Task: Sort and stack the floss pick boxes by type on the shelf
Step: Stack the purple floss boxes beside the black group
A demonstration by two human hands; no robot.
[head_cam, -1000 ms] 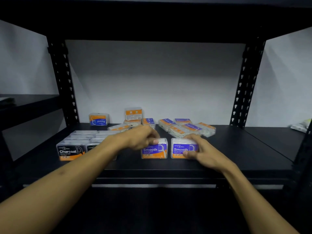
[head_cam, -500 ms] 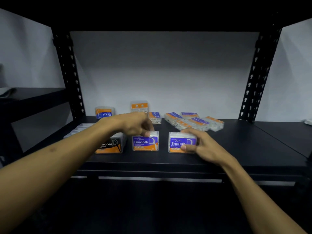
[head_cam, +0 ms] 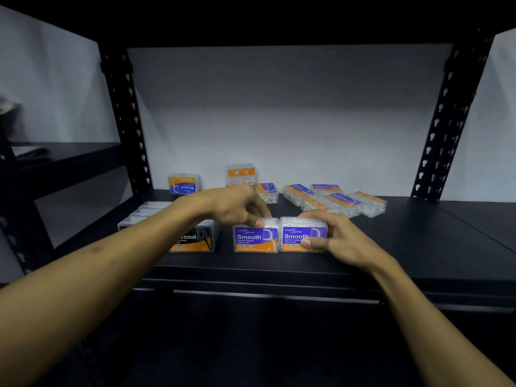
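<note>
From the head view we see the two Smooth boxes now side by side and touching near the shelf (head_cam: 363,263) front; half a second ago a clear gap lay between them. The left hand (head_cam: 234,205) has stayed on the left Smooth box (head_cam: 255,238), its fingers curled down, pinching the top rear edge. The right hand (head_cam: 335,236) grips the right Smooth box (head_cam: 303,236), thumb on the front label and fingers over the top, and it has pushed that box leftward until it met its neighbour.

Just left of the pair stands the Charcoal box (head_cam: 195,240), partly hidden by our left forearm, with a small gap to the left Smooth box. More Charcoal boxes (head_cam: 148,210) lie in rows behind it.

At the back, near the wall, a Round box (head_cam: 183,185) stands upside down, an orange box (head_cam: 241,174) stands upright, and another Round box (head_cam: 267,191) lies just beside it. A loose pile (head_cam: 335,201) of mixed boxes lies back right.

Both Smooth boxes sit a little back from the front edge. Right of the right hand the shelf runs bare to the right post (head_cam: 446,121), open room for moving
</note>
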